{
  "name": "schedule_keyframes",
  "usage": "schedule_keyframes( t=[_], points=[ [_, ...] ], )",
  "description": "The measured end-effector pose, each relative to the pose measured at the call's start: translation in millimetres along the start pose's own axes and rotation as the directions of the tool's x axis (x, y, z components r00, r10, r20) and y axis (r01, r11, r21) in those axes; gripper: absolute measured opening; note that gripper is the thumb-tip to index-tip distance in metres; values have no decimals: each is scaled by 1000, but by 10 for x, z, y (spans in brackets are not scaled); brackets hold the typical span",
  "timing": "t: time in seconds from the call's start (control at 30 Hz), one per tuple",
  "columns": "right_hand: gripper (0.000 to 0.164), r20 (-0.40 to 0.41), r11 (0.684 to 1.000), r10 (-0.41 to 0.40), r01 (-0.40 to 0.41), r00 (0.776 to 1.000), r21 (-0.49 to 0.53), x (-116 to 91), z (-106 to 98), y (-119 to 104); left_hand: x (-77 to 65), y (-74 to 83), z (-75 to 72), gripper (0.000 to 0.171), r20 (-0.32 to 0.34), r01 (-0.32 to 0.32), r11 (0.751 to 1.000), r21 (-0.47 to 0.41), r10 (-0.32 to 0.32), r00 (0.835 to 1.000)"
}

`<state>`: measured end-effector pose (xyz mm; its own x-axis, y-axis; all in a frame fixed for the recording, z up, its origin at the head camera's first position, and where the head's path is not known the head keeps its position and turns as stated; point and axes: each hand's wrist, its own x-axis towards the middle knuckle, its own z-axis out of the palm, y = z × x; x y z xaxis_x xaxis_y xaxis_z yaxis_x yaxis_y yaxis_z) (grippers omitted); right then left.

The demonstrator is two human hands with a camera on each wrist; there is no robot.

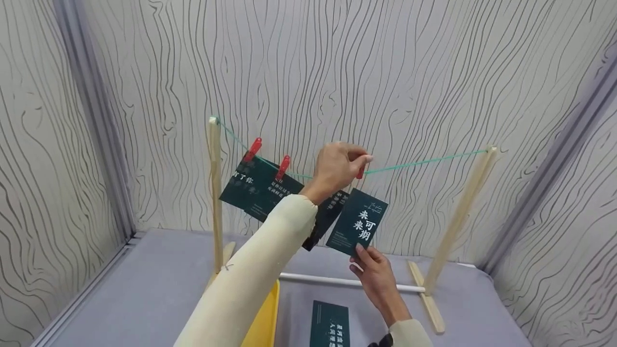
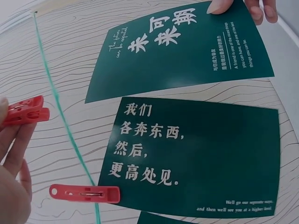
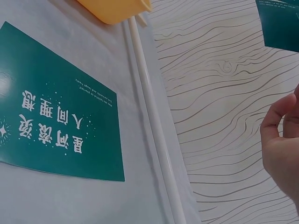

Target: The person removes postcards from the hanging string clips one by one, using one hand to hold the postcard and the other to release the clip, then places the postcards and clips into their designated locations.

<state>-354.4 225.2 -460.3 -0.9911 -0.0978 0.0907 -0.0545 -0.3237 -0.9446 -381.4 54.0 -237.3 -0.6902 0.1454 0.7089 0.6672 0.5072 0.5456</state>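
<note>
My left hand (image 1: 337, 166) pinches a red clothespin (image 2: 25, 111) beside the green string (image 1: 424, 161). In the left wrist view the pin is apart from the string. Low on its edge, a dark green printed card (image 1: 359, 221) is gripped between thumb and fingers of my right hand (image 1: 378, 279); the card is tilted, just below the string. Next to it, another green card (image 2: 191, 158) hangs from the string by a red clothespin (image 2: 84, 193). Farther left, two red clothespins hold cards (image 1: 241, 185). My left forearm hides part of the hanging cards in the head view.
Wooden posts (image 1: 215, 193) (image 1: 460, 221) hold up the string, joined low by a white rod (image 1: 337, 279). A green card (image 3: 60, 112) lies on the grey cloth-covered table (image 1: 159, 270). A yellow container (image 1: 272, 308) stands partly behind my left forearm.
</note>
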Motion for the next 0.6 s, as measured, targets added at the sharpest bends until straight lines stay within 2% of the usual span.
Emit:
schedule_keyframes(
  t=[0.17, 0.37, 0.6],
  points=[
    [15, -2, 1000, 5, -5, 1000, 3, -4, 15, 10, 3, -17, -30, 19, -4, -16, 1000, -3, 16, 1000],
    [14, 8, 1000, 8, -9, 1000, 14, -7, 39, 3, -27, -25, -79, 20, -8, -1, 1000, -4, 1, 1000],
    [14, 27, 1000, 17, -17, 999, 1, -50, 56, -6, -87, -50, -154, 22, 1, -36, 999, 23, 36, 999]
  ],
)
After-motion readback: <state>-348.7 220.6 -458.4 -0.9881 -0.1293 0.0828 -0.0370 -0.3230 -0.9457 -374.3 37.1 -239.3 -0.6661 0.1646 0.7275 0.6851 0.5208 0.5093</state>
